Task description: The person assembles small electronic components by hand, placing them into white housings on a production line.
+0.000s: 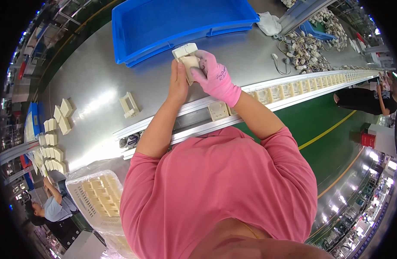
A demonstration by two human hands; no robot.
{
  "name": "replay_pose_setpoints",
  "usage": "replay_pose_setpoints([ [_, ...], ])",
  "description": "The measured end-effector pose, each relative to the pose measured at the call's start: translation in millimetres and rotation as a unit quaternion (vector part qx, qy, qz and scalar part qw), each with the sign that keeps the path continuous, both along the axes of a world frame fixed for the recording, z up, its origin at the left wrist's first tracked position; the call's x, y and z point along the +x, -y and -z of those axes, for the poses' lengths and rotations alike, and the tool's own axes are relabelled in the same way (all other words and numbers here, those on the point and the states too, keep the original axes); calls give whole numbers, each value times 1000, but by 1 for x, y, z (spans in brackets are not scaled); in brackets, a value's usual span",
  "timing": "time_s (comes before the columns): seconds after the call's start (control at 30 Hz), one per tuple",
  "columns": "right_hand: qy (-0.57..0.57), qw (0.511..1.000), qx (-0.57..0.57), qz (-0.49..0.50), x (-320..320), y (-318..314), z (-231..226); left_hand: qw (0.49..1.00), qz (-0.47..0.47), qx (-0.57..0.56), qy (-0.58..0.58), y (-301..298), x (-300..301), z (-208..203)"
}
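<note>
A cream plastic housing (190, 63) is held between my two hands over the metal table, just in front of a blue bin. At its far end is a whiter block-shaped section (184, 51). My bare left hand (177, 83) grips the housing's left side with the fingers pointing up along it. My right hand (216, 78), in a pink glove, closes on the right side, thumb and fingers pressed against it. The gloved fingers partly hide the housing. On the table to the left lies a cream open frame (129, 105), apart from both hands.
The large blue bin (164, 45) stands beyond my hands. A rail (243, 88) carrying a row of cream housings (274, 93) runs between me and the table. White connectors with cables (306, 54) are piled at right. More cream parts (61, 115) and a plastic basket (82, 203) are at left, near another person (56, 207).
</note>
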State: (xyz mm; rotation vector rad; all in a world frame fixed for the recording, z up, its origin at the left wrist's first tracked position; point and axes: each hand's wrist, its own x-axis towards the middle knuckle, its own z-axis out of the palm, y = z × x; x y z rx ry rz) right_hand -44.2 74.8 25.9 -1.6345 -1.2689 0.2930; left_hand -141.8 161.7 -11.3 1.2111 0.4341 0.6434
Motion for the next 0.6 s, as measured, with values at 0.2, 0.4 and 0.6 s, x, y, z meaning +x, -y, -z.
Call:
replay_pose_setpoints([
  [0.2, 86, 995, -8, -40, 5, 0, -4, 1000, 20, -3, 15, -3, -2, 3],
  [0.4, -134, 963, -133, -194, 12, 13, -36, 993, 61, -97, -25, -2, -8, -8],
  [0.6, 261, 950, 136, -103, 21, 8, -61, 958, 214, -179, -66, -18, -31, -39],
])
